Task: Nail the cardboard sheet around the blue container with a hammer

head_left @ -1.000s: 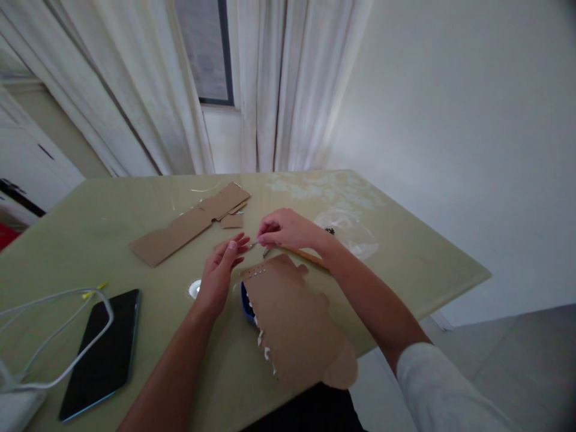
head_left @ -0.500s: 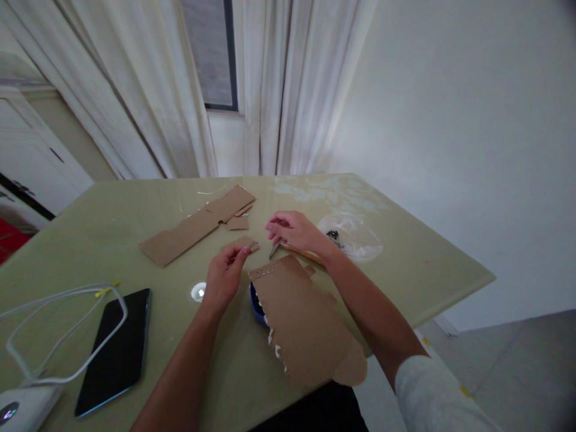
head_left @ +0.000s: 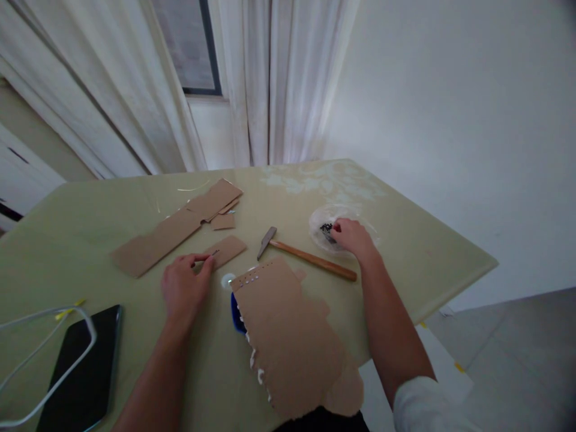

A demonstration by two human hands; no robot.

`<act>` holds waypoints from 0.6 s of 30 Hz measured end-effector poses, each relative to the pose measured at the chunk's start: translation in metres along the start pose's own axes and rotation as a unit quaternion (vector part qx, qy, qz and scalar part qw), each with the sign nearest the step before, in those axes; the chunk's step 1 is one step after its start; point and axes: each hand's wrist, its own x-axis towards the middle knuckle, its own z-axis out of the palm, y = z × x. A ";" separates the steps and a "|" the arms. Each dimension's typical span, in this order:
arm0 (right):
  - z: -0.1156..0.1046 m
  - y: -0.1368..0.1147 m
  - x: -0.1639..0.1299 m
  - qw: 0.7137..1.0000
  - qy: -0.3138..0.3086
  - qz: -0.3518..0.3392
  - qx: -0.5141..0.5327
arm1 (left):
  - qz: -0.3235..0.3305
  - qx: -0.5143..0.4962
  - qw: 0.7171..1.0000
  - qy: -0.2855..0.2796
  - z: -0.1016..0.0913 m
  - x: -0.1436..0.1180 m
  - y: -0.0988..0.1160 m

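Note:
My left hand point(head_left: 186, 285) is closed in a pinch, with thin dark nails point(head_left: 215, 252) poking from the fingertips above a small cardboard piece point(head_left: 231, 249). Over a clear plastic bag point(head_left: 318, 225) my right hand point(head_left: 353, 235) has its fingers pinched together at a heap of small black bits point(head_left: 327, 233); whatever lies between them is hidden. A hammer point(head_left: 310, 258) with a wooden handle rests between the hands. Nearer to me, a large cardboard sheet point(head_left: 288, 336) with rows of small holes and shiny dots lies over a blue object point(head_left: 237, 315), mostly covered.
Long cardboard strips point(head_left: 166, 240) lie at the back left of the table point(head_left: 427, 240). A black tablet point(head_left: 83, 366) and a white cable point(head_left: 92, 336) are on the left. A small round white object point(head_left: 227, 281) sits beside the large sheet. The table's right edge slants towards me.
My right hand has left the hammer area and moved right to the plastic bag. My left hand has lowered leftward to the small cardboard piece. The view has shifted slightly.

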 end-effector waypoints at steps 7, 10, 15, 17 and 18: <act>0.009 -0.001 0.003 0.996 -0.027 0.042 -0.078 | -0.003 0.050 0.999 0.011 0.002 -0.004 0.001; 0.008 -0.002 0.002 0.994 -0.031 0.060 -0.085 | -0.001 0.072 0.997 0.014 0.001 -0.004 0.003; 0.009 -0.001 0.002 0.993 -0.033 0.079 -0.081 | -0.012 0.096 0.995 0.011 0.002 -0.006 0.005; 0.008 -0.001 0.002 0.994 -0.033 0.074 -0.076 | -0.020 0.105 0.994 0.014 0.002 -0.006 0.005; 0.008 0.000 0.002 0.994 -0.033 0.069 -0.073 | -0.023 0.109 0.994 0.014 0.003 -0.007 0.005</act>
